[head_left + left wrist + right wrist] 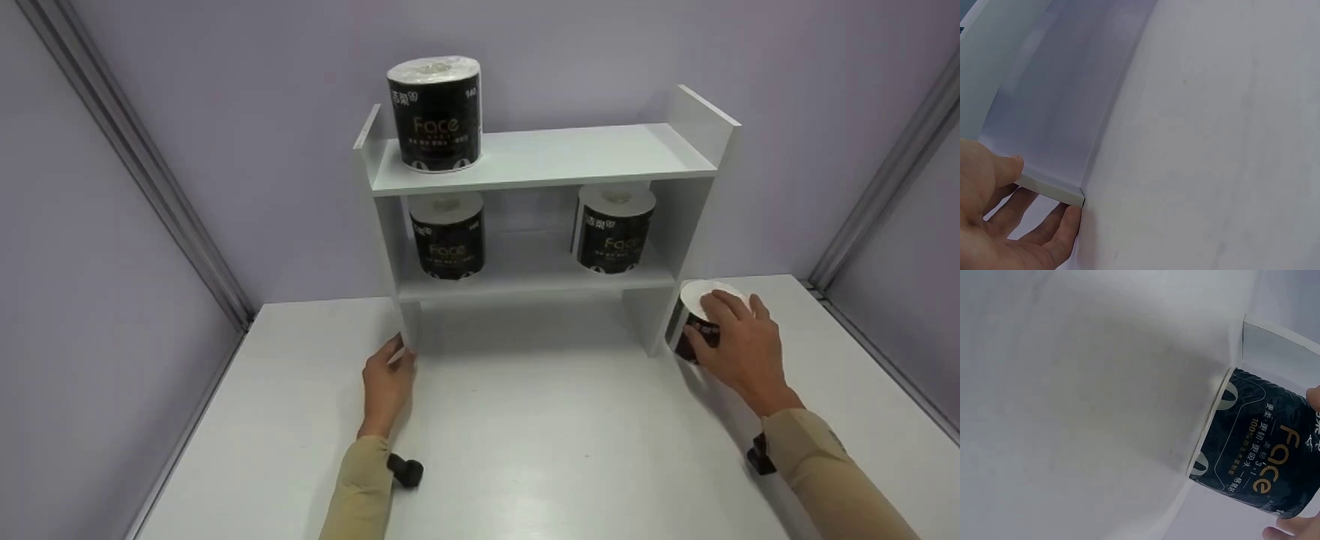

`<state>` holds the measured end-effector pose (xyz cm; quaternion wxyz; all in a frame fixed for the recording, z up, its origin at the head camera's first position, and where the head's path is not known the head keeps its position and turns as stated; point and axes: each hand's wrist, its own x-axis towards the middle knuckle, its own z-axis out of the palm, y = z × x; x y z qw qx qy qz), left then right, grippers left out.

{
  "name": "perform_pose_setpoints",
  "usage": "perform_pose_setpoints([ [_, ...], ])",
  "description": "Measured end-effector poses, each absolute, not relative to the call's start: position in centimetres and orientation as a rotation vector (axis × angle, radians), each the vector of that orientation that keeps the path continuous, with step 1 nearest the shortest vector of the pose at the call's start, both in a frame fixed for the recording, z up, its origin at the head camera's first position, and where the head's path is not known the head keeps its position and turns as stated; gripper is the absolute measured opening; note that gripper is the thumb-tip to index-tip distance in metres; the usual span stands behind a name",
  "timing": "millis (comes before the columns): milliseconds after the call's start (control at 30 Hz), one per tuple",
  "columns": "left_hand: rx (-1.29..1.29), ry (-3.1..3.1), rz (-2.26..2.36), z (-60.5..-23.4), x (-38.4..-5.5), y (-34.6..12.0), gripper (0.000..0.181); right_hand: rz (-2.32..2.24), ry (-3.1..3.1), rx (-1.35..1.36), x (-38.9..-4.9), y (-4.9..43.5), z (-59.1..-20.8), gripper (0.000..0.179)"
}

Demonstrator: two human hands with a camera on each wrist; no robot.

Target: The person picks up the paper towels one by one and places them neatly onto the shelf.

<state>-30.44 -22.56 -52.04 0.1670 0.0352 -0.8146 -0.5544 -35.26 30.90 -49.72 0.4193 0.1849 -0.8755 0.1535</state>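
A white two-tier shelf (570, 156) stands on the table. My left hand (386, 386) holds the lower front edge of its left side panel (1053, 190), thumb on one face and fingers on the other. Just outside the right side panel, my right hand (742, 349) grips a toilet roll (1258, 444) from above, its black wrapper marked "Face". The roll is upright and close to the panel. Another roll (439, 120) stands at the left of the top board. Below it, one roll (450, 244) sits left and one (615, 236) right on the middle board.
The white table (525, 435) extends in front of the shelf and to both sides. Pale lilac walls (300, 150) enclose the back and sides, with metal rails (142, 157) in the corners. A small black device (406, 471) is worn at the left wrist.
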Motion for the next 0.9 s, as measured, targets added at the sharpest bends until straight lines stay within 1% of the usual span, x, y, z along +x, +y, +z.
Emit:
perform_pose_setpoints([
  [267, 0.102, -2.315, -1.606, -52.1, -30.5, -22.6, 0.05, 0.429, -2.219, 0.416, -35.1, 30.8, -50.0, 0.052],
  [467, 0.101, -2.308, -1.618, -52.0, -30.6, -22.7, 0.051, 0.492, -2.343, 0.325, -34.6, 30.7, -50.0, 0.062],
  [567, 0.101, -2.305, -1.615, -52.0, -30.6, -22.7, 0.05, 0.518, -2.393, 0.298, -34.2, 30.7, -49.9, 0.064],
  [900, 0.093, -2.301, -1.603, -52.1, -30.5, -22.5, 0.049, 0.558, -2.323, 0.329, -34.2, 30.7, -49.9, 0.062],
])
